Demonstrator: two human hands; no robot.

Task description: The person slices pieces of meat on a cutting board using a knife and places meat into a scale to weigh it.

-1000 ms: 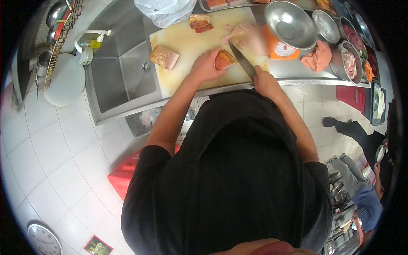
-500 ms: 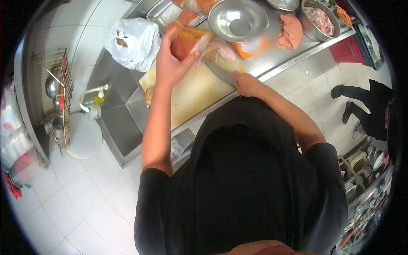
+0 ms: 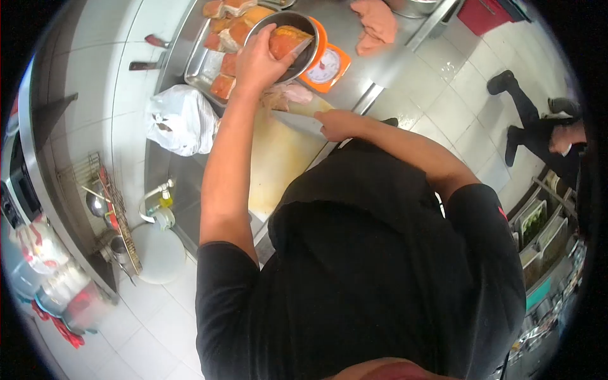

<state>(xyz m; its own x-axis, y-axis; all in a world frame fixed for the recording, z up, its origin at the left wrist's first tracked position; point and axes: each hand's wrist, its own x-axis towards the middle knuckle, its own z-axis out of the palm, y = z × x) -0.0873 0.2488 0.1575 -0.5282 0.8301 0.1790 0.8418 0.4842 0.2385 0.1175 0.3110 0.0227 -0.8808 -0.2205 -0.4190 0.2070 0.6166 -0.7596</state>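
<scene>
My left hand point(image 3: 256, 66) is closed on an orange-skinned chunk of meat point(image 3: 288, 42), which looks like pork belly, and holds it at the metal bowl point(image 3: 299, 68). Whether the meat touches the bowl is hard to tell. The bowl sits on an orange dial scale point(image 3: 335, 62). In my right hand point(image 3: 339, 124) is a knife point(image 3: 296, 122), its blade lying low over the pale cutting board point(image 3: 285, 149). Pale meat pieces point(image 3: 296, 93) rest at the board's far end, near the scale.
A metal tray point(image 3: 195, 71) with several orange-skinned meat chunks point(image 3: 239, 31) stands at the back left. Beside it is a white plastic bag point(image 3: 183, 120). An orange cloth point(image 3: 375, 26) lies on the counter. Another person's legs point(image 3: 529, 114) show at right.
My left hand has carried the meat chunk from above the board to the bowl. The knife stays in my right hand near the board. The camera view has shifted.
</scene>
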